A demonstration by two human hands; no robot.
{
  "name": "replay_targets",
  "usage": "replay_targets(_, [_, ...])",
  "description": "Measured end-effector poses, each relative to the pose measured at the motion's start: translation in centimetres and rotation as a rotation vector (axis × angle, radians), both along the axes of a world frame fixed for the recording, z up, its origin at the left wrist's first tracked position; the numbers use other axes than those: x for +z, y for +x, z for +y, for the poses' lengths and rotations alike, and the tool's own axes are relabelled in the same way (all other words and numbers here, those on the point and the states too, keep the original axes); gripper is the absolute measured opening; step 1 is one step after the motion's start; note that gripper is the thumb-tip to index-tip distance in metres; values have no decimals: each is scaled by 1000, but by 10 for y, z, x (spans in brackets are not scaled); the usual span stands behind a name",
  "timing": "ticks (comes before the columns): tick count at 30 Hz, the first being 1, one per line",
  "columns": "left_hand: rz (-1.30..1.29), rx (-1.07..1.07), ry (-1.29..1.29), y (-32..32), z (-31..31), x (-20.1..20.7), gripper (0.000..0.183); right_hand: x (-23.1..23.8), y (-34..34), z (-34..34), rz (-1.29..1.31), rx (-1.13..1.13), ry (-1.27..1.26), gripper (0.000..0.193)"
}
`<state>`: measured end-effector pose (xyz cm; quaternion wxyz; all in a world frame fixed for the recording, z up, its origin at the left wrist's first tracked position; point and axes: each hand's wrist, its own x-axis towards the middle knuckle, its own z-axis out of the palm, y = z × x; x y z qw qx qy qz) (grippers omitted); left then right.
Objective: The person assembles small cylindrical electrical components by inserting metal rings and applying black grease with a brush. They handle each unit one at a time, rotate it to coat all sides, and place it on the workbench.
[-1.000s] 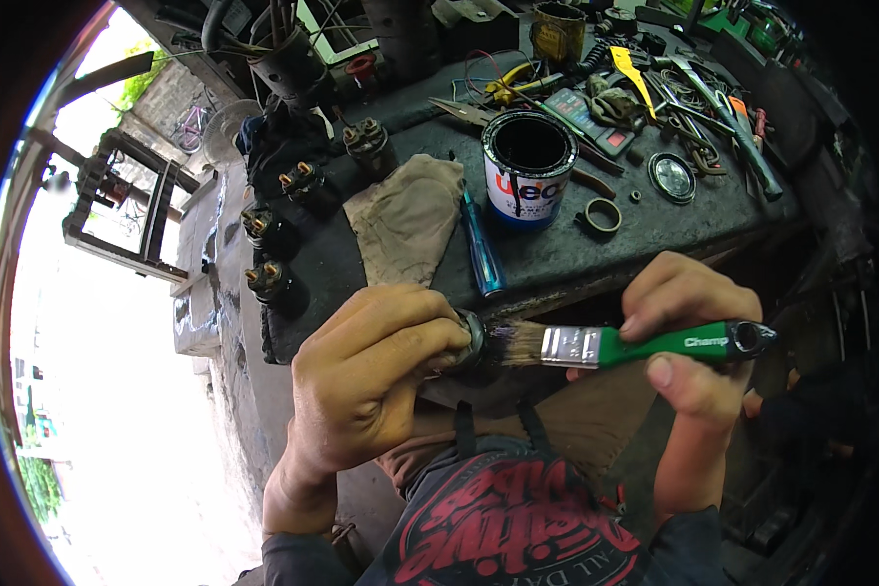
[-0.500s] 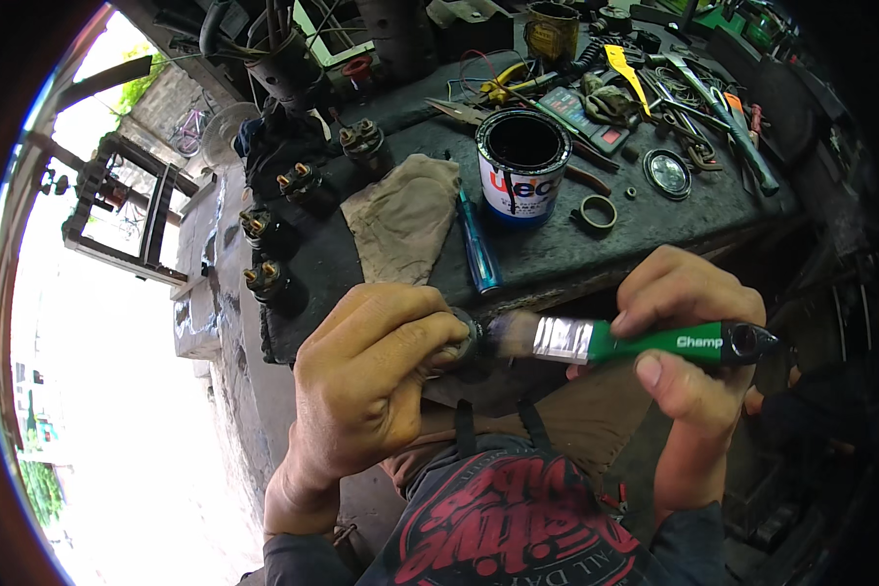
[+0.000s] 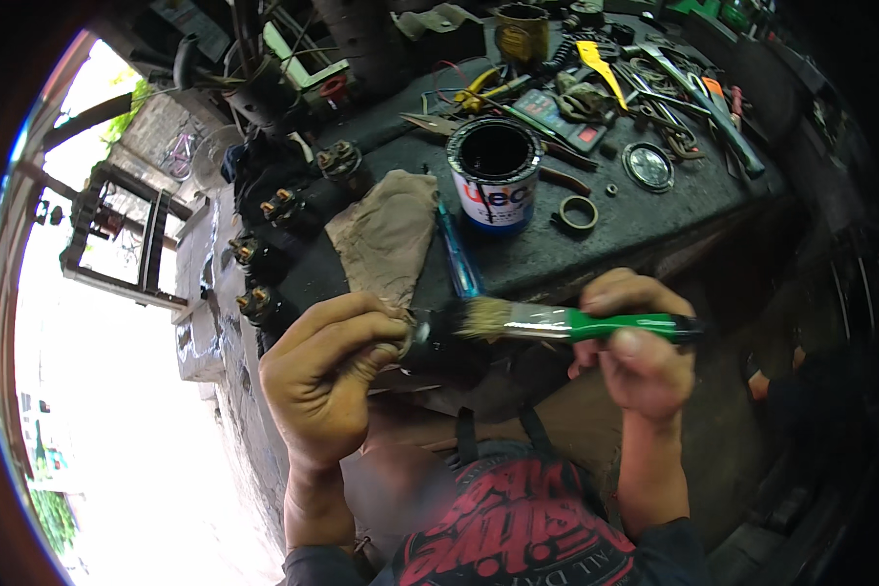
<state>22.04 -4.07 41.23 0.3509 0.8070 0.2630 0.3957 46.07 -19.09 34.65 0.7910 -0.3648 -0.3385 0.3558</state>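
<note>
My left hand (image 3: 317,376) is closed, its fingertips pinching the end of a dark, glossy cylindrical part (image 3: 441,344). In my right hand (image 3: 645,363) is a paintbrush (image 3: 596,325) with a green handle and a shiny metal band, gripped between thumb and fingers. Its pale bristles point left and meet or nearly meet the right end of the black part; actual contact is hard to make out. Beyond the hands, an open paint can (image 3: 496,200) stands upright on the dark workbench (image 3: 635,220), black paint inside and on its rim.
A brown cloth (image 3: 386,230) and a blue-handled tool (image 3: 456,249) lie left of the can. Several black cylindrical parts with brass-coloured terminals (image 3: 281,207) line the bench's left side. A metal ring (image 3: 577,214), a round lid (image 3: 648,167) and pliers (image 3: 479,93) lie to the right and behind.
Both hands sit further apart, and more of the black cylinder shows between them. The brush has turned in my right hand, and its bristles are now plainly visible. The whole view has shifted slightly.
</note>
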Motion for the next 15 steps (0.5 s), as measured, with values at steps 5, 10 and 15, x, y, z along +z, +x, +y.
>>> replay_targets(5, [-95,34,-30,-3,4,-6,16,-13,4,-15,90,56,19,33])
replay_targets(10, [-98,7,-37,3,7,-4,16,-9,10,-14,124,-32,71,34])
replay_targets(15, [-106,31,-46,7,2,-1,15,-6,4,-7,10,76,20,29])
